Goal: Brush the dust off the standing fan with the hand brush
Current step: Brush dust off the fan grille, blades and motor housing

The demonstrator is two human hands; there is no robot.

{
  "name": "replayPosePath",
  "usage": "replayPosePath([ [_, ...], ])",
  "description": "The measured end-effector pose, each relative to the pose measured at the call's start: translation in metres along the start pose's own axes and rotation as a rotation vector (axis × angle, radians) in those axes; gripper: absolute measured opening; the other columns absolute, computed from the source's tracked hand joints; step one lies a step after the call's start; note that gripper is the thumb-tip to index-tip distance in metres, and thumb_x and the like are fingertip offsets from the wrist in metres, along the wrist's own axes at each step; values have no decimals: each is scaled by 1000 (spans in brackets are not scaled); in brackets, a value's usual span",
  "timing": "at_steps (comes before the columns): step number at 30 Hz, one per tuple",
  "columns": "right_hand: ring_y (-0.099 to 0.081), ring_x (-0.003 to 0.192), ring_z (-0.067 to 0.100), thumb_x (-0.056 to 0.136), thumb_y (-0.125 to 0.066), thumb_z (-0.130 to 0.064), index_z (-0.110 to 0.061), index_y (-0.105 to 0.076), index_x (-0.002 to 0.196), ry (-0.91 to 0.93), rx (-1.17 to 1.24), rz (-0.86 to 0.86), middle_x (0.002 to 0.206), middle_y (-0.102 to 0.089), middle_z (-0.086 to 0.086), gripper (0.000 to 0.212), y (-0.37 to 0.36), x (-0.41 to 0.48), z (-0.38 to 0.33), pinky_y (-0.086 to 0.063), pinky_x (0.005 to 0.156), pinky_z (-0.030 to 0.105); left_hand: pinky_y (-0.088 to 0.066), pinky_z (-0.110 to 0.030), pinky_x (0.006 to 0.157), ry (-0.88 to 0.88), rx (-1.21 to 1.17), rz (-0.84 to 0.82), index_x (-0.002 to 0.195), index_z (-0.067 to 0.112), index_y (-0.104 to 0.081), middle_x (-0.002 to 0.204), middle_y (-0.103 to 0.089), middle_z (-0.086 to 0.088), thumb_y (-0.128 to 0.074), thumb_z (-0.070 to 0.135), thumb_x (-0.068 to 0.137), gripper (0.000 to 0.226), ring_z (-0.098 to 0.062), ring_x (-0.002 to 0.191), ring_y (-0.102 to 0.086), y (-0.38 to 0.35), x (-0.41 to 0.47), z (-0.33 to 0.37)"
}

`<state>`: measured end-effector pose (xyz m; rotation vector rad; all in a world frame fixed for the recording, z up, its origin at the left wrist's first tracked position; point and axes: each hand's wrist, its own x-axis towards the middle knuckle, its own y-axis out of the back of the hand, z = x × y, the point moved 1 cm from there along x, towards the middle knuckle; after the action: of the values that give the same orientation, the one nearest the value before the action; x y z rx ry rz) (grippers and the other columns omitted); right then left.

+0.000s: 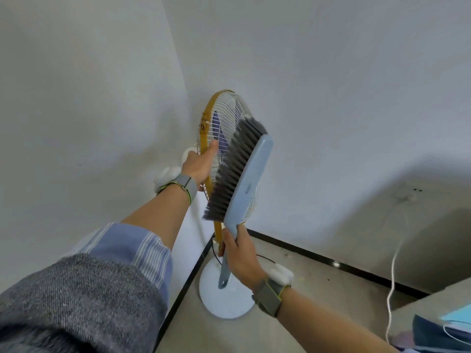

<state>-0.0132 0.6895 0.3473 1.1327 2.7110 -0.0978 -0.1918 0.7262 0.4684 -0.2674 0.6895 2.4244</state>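
Observation:
The standing fan (224,108) stands in the room's corner, with a yellow rim, white wire grille, blue blades and a round white base (224,301). My left hand (197,163) grips the yellow rim at the grille's left side, thumb laid along it. My right hand (240,253) holds the handle of the light blue hand brush (251,179). The brush's grey bristles point left and lie against the front grille, covering its lower half.
White walls meet right behind the fan. A black skirting (331,263) runs along the floor. A white cable (393,266) hangs from a wall socket (407,194) at right. A surface with a blue face mask (456,319) sits at lower right.

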Motion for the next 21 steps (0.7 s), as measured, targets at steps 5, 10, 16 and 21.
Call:
replayPosePath([
  [5, -59, 60, 21, 96, -48, -30, -9, -50, 90, -96, -99, 96, 72, -58, 7, 22, 27, 46, -1, -56, 68, 46, -45, -60, 98, -15, -17, 16, 150, 19, -25, 148, -42, -11, -41, 90, 67, 110, -40, 127, -47, 7, -4, -10],
  [10, -62, 58, 29, 89, -49, -36, -8, -51, 93, -115, -88, 322, 78, -61, 14, 28, 75, 93, -11, -57, 71, 54, -49, -49, 95, -47, -36, 85, 131, 17, -44, 123, -57, -10, -40, 86, 74, 89, -33, 108, -56, 20, -6, -25],
  [16, -54, 53, 21, 101, -47, -19, -6, -48, 89, 45, 154, 195, 63, -53, 6, 18, 51, 62, -41, -51, 58, 37, -47, -52, 98, -51, -74, 168, 118, 18, -53, 117, -63, -9, -38, 100, 50, 108, -30, 105, -59, 35, -6, -45],
  [21, -54, 52, 19, 102, -46, -18, -7, -46, 86, -59, 150, -10, 64, -52, 10, 19, 21, 38, -14, -50, 50, 31, -49, -53, 97, -46, -80, 178, 123, 21, -53, 118, -64, -6, -33, 106, 37, 123, -31, 105, -61, 34, -5, -55],
])
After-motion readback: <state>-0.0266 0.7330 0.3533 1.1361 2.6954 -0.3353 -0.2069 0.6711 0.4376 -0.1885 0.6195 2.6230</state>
